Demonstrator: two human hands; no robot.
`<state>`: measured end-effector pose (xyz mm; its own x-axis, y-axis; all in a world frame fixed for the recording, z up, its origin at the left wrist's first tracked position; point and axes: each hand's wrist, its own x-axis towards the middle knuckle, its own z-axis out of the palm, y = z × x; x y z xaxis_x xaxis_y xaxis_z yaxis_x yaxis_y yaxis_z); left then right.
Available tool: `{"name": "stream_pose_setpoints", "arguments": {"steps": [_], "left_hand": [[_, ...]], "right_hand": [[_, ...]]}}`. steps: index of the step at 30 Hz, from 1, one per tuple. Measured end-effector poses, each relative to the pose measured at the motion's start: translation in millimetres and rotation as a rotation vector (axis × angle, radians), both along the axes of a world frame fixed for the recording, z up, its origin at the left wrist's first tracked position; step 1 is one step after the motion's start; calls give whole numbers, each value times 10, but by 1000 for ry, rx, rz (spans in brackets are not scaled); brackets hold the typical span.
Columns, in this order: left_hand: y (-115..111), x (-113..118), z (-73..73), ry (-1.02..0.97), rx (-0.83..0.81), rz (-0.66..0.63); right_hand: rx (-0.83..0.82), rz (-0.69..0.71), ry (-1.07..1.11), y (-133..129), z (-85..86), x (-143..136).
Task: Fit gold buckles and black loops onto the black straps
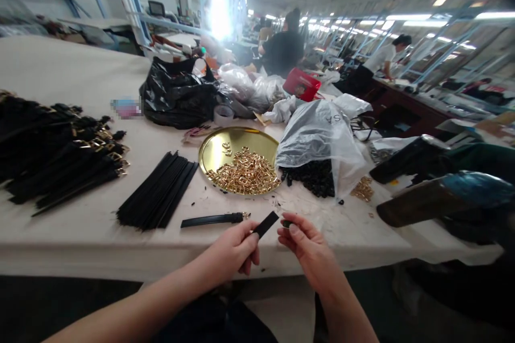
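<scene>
I see L hand (pixel 237 249) pinching blk strap (pixel 266 225), R hand (pixel 309 242) holding sm. dark bit (pixel 286 223) near its tip; farther off, tray (pixel 212 150) w/ gold buckles (pixel 249 172) on worktop (pixel 354 238).

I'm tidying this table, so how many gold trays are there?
1: the gold tray lies beyond the left hand, between the black strips and the printed white bag. Another may be hidden.

Big white flare (pixel 220 0) blown out at top centre, hazing stuff around it. Tube lights (pixel 426 23) upper right, kinda soft. Tabletop (pixel 88 252) is evenly lit, dim below. Tray (pixel 209 153) shines, held strap (pixel 266 225) goes nearly solid black. Edges stretched, upper-right corner dark, pixelated patch (pixel 127 107) left of centre.
</scene>
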<state>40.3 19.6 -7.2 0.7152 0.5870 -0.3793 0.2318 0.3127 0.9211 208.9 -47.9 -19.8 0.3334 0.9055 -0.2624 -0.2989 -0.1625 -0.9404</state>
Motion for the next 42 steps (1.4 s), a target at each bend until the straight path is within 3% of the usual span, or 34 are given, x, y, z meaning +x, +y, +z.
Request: {"name": "stream_pose_setpoints", "arguments": {"steps": [8, 12, 15, 18, 21, 24, 29, 36, 42], "left_hand": [[-38, -47, 82, 208, 383, -190], [-49, -100, 51, 244, 380, -221], [-38, -99, 11, 205, 140, -273], [-20, -80, 9, 87, -270, -324], [-1, -67, -9, -11, -627, -304], [6, -68, -91, -69, -860, -286], [-3, -77, -243, -112, -997, -281], [36, -114, -303, -92, -964, -261], [97, -140, -379, -200, -1274, -238]], "right_hand": [[15, 115, -171, -177, 58, -100], [-37, 36, -24, -168, -47, -107], [-102, 24, -12, -170, -108, -129], [-161, 95, -85, -193, -135, -146], [-191, 121, -79, -226, -170, -130], [-235, 128, -48, -252, -230, -96], [-293, 161, -61, -234, -306, -76], [-311, 195, -128, -132, -306, -114], [-347, 209, -165, -90, -289, -100]]}}
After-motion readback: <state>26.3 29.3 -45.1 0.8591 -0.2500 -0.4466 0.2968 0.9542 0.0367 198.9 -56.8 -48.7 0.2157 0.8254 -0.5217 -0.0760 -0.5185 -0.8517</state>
